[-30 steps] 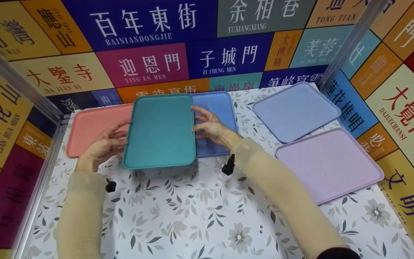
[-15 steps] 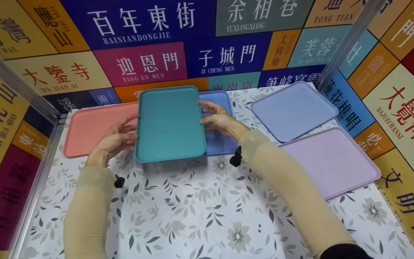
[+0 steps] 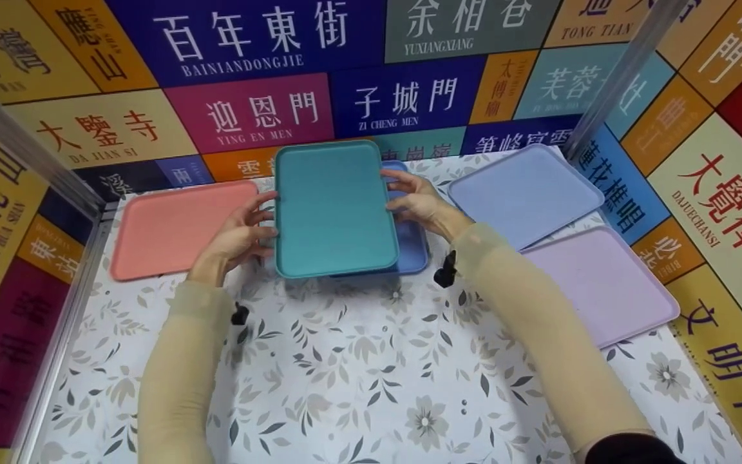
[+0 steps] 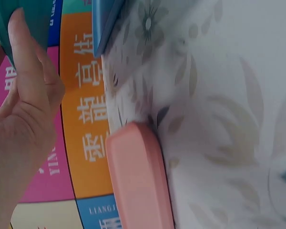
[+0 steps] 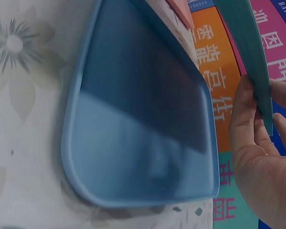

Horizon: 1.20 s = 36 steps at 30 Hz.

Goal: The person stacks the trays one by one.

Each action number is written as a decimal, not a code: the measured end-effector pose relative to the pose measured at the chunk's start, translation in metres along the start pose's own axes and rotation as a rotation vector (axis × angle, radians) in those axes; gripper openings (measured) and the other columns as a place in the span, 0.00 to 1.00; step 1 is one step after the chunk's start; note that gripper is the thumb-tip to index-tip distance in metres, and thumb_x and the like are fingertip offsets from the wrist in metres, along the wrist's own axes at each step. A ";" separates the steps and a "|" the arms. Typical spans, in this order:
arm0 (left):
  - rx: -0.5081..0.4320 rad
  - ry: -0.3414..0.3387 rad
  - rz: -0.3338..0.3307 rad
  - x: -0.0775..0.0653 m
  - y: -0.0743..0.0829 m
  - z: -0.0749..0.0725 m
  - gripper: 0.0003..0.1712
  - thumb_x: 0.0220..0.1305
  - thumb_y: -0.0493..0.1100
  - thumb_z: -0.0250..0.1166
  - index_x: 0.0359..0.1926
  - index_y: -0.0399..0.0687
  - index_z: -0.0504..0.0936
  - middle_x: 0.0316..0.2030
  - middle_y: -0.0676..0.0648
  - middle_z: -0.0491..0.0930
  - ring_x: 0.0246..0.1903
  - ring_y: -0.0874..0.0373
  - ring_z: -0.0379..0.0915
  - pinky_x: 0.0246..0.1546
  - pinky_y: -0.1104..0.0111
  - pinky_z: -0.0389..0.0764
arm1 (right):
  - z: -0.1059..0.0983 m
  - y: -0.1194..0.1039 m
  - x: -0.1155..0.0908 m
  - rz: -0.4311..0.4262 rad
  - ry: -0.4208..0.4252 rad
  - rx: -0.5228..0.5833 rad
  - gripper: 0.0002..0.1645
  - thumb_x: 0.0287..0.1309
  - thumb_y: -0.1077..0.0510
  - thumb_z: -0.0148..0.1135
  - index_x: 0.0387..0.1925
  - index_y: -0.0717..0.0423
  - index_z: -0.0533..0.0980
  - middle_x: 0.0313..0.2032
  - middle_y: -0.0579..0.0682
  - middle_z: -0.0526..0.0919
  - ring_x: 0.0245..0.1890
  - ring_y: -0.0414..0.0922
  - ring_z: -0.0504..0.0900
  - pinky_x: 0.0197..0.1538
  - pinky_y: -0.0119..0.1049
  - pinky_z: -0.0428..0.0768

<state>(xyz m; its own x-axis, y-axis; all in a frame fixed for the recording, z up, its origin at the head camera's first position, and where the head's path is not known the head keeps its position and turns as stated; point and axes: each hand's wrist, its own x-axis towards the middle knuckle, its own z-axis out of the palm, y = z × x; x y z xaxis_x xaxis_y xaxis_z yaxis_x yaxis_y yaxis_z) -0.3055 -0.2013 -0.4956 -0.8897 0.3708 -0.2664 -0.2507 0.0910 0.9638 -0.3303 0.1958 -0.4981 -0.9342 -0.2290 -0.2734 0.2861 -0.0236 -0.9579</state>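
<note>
Both hands hold a teal rectangular tray up off the table, one at each long side. My left hand grips its left edge, and in the left wrist view the fingers bend round the teal rim. My right hand pinches the right edge; the right wrist view shows the tray's edge between thumb and fingers. Below the teal tray lies a blue tray, mostly hidden from the head view, with a shadow across it. A pink tray lies on the table beside the left hand.
At the right, a light blue tray lies partly against a lilac tray. The floral tablecloth runs to the front. Colourful lettered panels and metal posts enclose the back and sides.
Both hands have carried the teal tray to the right and farther back, from overlapping the pink tray to being over the blue one. The other trays stay put.
</note>
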 end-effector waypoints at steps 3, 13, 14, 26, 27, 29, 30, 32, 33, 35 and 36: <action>0.006 -0.001 0.005 0.006 -0.002 0.008 0.48 0.76 0.27 0.62 0.89 0.62 0.60 0.66 0.43 0.76 0.44 0.55 0.84 0.39 0.59 0.95 | -0.010 0.001 -0.001 0.000 0.007 -0.017 0.47 0.70 0.76 0.65 0.84 0.44 0.72 0.67 0.50 0.78 0.49 0.43 0.84 0.45 0.36 0.88; 0.024 0.025 -0.002 0.028 -0.007 0.036 0.50 0.72 0.25 0.62 0.89 0.62 0.62 0.69 0.39 0.74 0.46 0.52 0.84 0.40 0.58 0.95 | -0.036 0.006 -0.002 -0.005 0.067 -0.098 0.43 0.71 0.74 0.65 0.82 0.45 0.74 0.68 0.50 0.75 0.47 0.40 0.81 0.46 0.36 0.84; 0.023 0.029 -0.009 0.030 -0.008 0.039 0.51 0.72 0.25 0.62 0.89 0.63 0.62 0.69 0.39 0.74 0.45 0.50 0.84 0.40 0.57 0.95 | -0.038 0.007 -0.002 -0.007 0.076 -0.104 0.43 0.71 0.74 0.65 0.82 0.45 0.74 0.67 0.50 0.75 0.47 0.40 0.81 0.45 0.35 0.84; 0.163 0.085 -0.006 0.050 -0.016 0.065 0.52 0.67 0.24 0.62 0.88 0.60 0.65 0.68 0.35 0.72 0.41 0.49 0.82 0.36 0.55 0.94 | -0.050 0.026 0.004 -0.039 0.172 -0.145 0.49 0.60 0.79 0.63 0.81 0.50 0.75 0.57 0.50 0.78 0.33 0.39 0.83 0.36 0.32 0.87; 0.176 0.082 -0.006 0.051 -0.017 0.066 0.52 0.66 0.23 0.62 0.88 0.59 0.65 0.68 0.34 0.72 0.40 0.49 0.82 0.35 0.55 0.94 | -0.050 0.027 0.004 -0.039 0.181 -0.147 0.49 0.59 0.80 0.62 0.80 0.50 0.76 0.57 0.50 0.78 0.32 0.39 0.83 0.36 0.31 0.87; 0.206 0.081 -0.007 0.054 -0.018 0.068 0.52 0.66 0.23 0.62 0.88 0.57 0.65 0.67 0.34 0.72 0.38 0.49 0.83 0.34 0.56 0.94 | -0.050 0.030 0.004 -0.036 0.195 -0.158 0.49 0.58 0.80 0.61 0.80 0.51 0.76 0.56 0.50 0.78 0.31 0.38 0.82 0.37 0.31 0.87; 0.222 0.083 -0.008 0.055 -0.018 0.069 0.53 0.65 0.23 0.61 0.88 0.56 0.65 0.66 0.34 0.72 0.38 0.48 0.83 0.34 0.56 0.94 | -0.049 0.031 0.004 -0.034 0.199 -0.167 0.49 0.59 0.80 0.62 0.80 0.50 0.76 0.57 0.50 0.78 0.31 0.38 0.82 0.37 0.31 0.87; 0.257 0.092 -0.009 0.056 -0.020 0.071 0.52 0.64 0.22 0.61 0.88 0.54 0.65 0.66 0.34 0.72 0.40 0.48 0.82 0.35 0.57 0.94 | -0.049 0.034 0.004 -0.030 0.206 -0.191 0.49 0.59 0.79 0.62 0.80 0.50 0.76 0.58 0.51 0.78 0.31 0.38 0.81 0.38 0.31 0.87; 0.271 0.097 -0.009 0.057 -0.021 0.071 0.52 0.64 0.22 0.61 0.87 0.54 0.66 0.65 0.34 0.71 0.42 0.48 0.81 0.35 0.57 0.94 | -0.049 0.035 0.004 -0.029 0.208 -0.204 0.48 0.60 0.79 0.62 0.80 0.50 0.76 0.58 0.51 0.78 0.32 0.38 0.81 0.39 0.31 0.87; 0.297 0.109 -0.009 0.058 -0.023 0.073 0.51 0.63 0.22 0.60 0.86 0.52 0.67 0.65 0.35 0.71 0.44 0.49 0.79 0.36 0.58 0.94 | -0.049 0.038 0.004 -0.029 0.218 -0.232 0.47 0.60 0.78 0.62 0.80 0.49 0.76 0.60 0.53 0.79 0.35 0.38 0.80 0.39 0.31 0.84; 0.315 0.114 -0.007 0.058 -0.024 0.074 0.51 0.63 0.22 0.59 0.86 0.51 0.68 0.65 0.35 0.72 0.45 0.49 0.78 0.36 0.59 0.93 | -0.050 0.040 0.004 -0.027 0.223 -0.240 0.47 0.60 0.78 0.62 0.80 0.49 0.76 0.60 0.54 0.79 0.37 0.39 0.79 0.38 0.31 0.83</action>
<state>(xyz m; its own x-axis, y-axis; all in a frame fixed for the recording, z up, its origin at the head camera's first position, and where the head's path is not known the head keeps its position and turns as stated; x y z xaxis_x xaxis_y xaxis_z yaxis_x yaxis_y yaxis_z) -0.3232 -0.1134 -0.5335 -0.9299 0.2647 -0.2552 -0.1425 0.3805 0.9137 -0.3335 0.2422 -0.5416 -0.9719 -0.0124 -0.2350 0.2273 0.2095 -0.9510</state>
